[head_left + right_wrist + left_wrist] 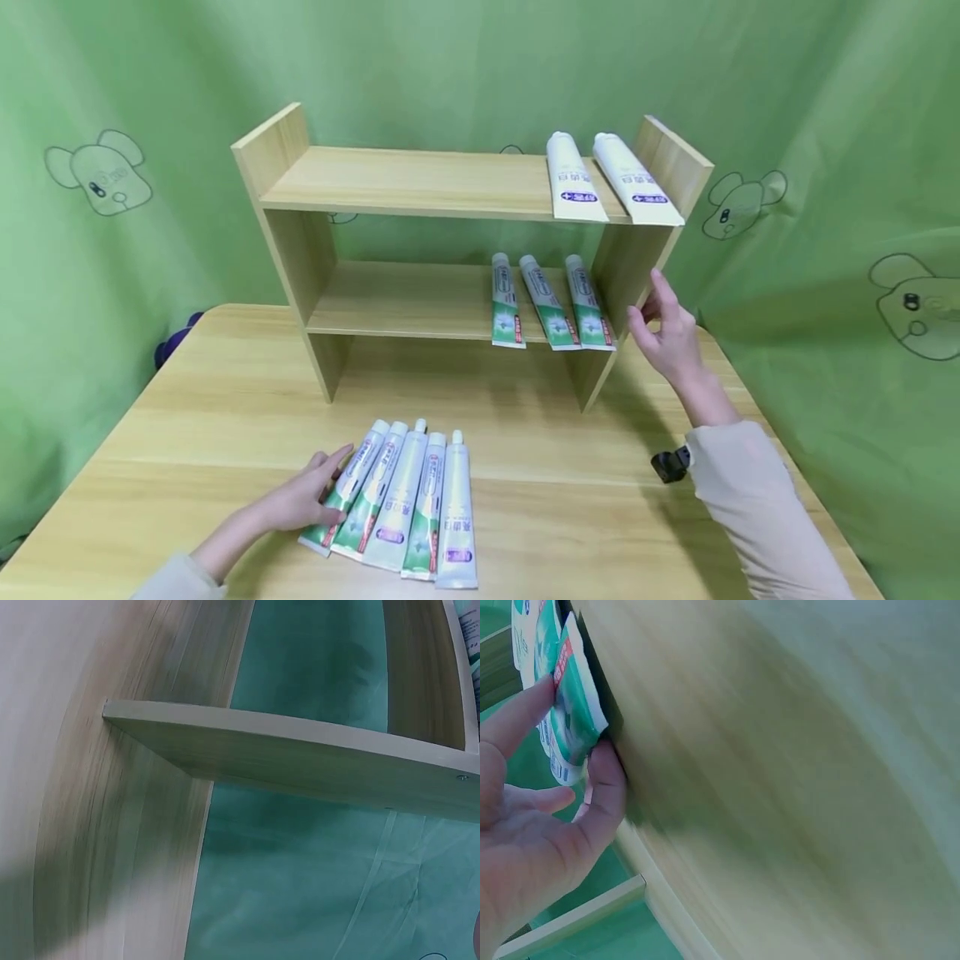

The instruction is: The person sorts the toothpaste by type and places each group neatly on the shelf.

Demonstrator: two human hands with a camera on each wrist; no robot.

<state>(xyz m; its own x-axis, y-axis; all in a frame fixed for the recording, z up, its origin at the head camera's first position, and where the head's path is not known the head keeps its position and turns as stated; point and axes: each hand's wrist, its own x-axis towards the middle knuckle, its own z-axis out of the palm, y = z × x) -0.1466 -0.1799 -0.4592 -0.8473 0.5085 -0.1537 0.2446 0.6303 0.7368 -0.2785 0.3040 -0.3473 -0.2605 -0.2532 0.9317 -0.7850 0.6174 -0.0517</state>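
Note:
Several toothpaste tubes lie side by side on the table, some white-and-green, others white with a purple label [456, 517]. My left hand [303, 496] is over the leftmost white-and-green toothpaste tube [348, 482], its thumb and fingers curled about the tube's sides. In the left wrist view, the fingers [604, 780] bend round the edge of that tube [574, 712]. Beside the right side panel of the wooden shelf [637, 250], my right hand [670, 333] is raised with loosely bent fingers and holds nothing. The right wrist view shows mainly the panel [300, 757].
Two white toothpaste tubes [576, 179] lie at the right of the top board, ends over its front edge. Three white-and-green tubes [551, 304] lie on the middle board. A green curtain [465, 67] hangs behind. A small black device [670, 465] is at the right wrist.

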